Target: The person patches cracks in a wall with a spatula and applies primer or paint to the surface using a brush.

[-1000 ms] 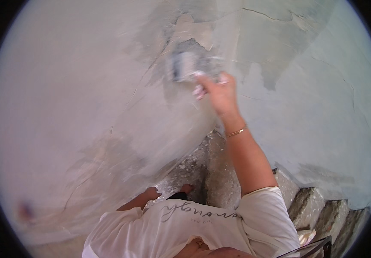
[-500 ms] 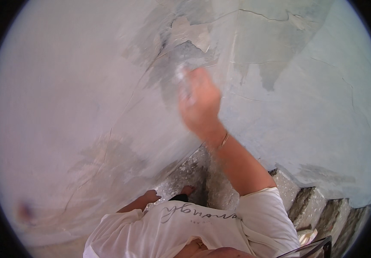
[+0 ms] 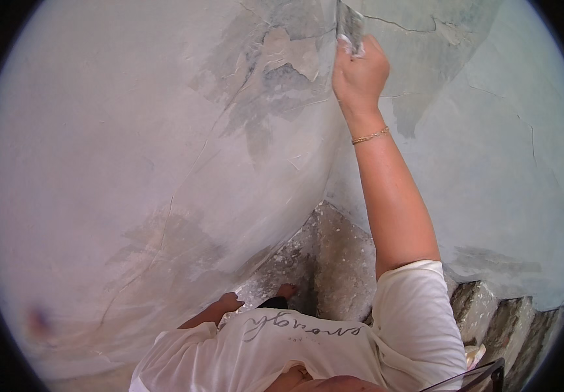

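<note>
My right hand (image 3: 360,68) is closed round the handle of a metal putty knife (image 3: 350,21), its blade against the upper wall where the two cracked, patched wall faces (image 3: 288,52) meet. A gold chain bracelet circles my right wrist. My left hand (image 3: 229,302) hangs low by my side near the left wall; its fingers are too small to make out.
Below me a speckled, dirty concrete landing (image 3: 344,261) fills the corner between the walls. Worn concrete steps (image 3: 510,320) run along the lower right beside the wall. My bare foot (image 3: 286,289) shows on the landing.
My right arm has reached farther up and to the right with the putty knife, from the grey patch to higher at the corner. My left hand stays low.
</note>
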The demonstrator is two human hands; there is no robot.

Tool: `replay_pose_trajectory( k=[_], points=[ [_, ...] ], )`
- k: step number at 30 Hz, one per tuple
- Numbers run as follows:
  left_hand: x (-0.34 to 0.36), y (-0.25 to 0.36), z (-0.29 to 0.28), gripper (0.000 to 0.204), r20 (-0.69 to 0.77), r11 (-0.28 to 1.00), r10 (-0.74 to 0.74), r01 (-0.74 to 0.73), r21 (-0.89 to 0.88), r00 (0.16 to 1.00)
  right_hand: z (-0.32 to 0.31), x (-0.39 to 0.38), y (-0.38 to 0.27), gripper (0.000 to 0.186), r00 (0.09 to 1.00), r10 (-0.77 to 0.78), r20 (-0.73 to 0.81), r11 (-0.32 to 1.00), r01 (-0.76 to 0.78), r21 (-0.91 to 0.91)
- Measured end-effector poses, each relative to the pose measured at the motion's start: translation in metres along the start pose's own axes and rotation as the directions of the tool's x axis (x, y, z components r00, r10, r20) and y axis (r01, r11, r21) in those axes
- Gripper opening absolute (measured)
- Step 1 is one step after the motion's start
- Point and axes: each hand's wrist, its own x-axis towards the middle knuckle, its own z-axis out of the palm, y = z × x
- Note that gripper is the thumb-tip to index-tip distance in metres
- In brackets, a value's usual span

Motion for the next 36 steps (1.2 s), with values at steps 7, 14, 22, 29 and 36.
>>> replay_pose_trajectory(
  k=[7,14,22,29,36],
  points=[
    [-0.001,-0.001,0.001,0.061,-0.038,0.998,0.049,-0.050,-0.023,0.998,-0.003,-0.059,-0.071,0.041,0.883,-0.460,0.097,0.886,0.449,0.116],
    [0.000,0.011,-0.016,0.060,-0.042,0.997,0.068,-0.069,-0.024,0.997,-0.050,-0.147,-0.105,0.037,0.691,-0.420,0.588,0.906,0.285,0.313],
    [0.009,0.013,-0.015,0.061,-0.074,0.992,0.125,-0.127,-0.022,0.989,-0.074,-0.159,-0.046,0.016,0.356,0.465,0.811,0.481,-0.870,0.106],
    [0.019,0.027,-0.031,0.061,-0.021,0.991,0.130,-0.130,0.021,0.991,-0.154,-0.208,0.030,0.023,-0.020,0.805,0.593,-0.081,-0.994,0.076],
    [0.003,0.159,-0.117,0.068,-0.225,0.928,0.331,-0.360,-0.101,0.917,-0.280,-0.282,0.038,0.017,-0.209,0.950,0.231,-0.244,-0.960,0.134]
  ],
)
